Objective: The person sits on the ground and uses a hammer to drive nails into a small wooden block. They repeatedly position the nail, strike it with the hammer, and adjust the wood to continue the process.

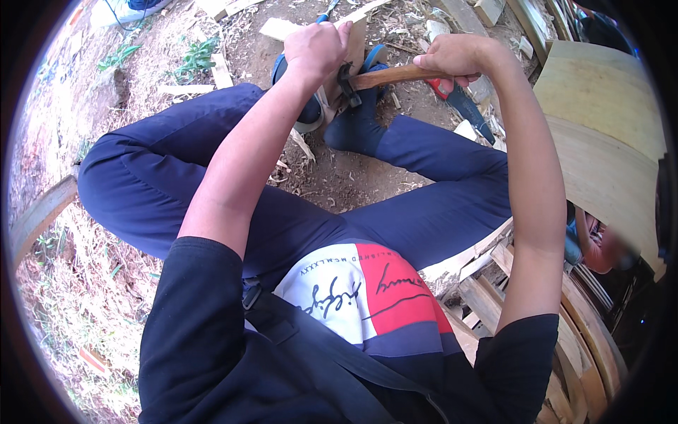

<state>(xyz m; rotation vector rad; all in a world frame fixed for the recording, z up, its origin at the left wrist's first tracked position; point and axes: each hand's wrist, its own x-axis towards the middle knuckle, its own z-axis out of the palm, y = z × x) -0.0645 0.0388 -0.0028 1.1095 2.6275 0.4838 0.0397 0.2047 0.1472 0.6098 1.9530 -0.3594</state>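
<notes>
In my right hand [452, 62] is a hammer [399, 75], gripped near the end of its wooden handle. Its dark metal head points left, close to a pale wooden board [358, 44] between my feet; whether they touch cannot be made out. My left hand [316, 51] is closed at the board's upper left edge, and its fingertips are partly hidden. Just past that hand shows a slim blue tool [325, 13], its kind unclear. My socked foot [357, 127] is beside the board's lower end, with blue sandals [374, 58] around it.
A handsaw [470, 113] with a red handle lies right of the hammer. Wood shavings and offcuts [187, 90] litter the dirt. Large plywood sheets [600, 106] stand at right, above stacked timber [487, 304]. Another person [600, 247] is partly visible beneath the sheets.
</notes>
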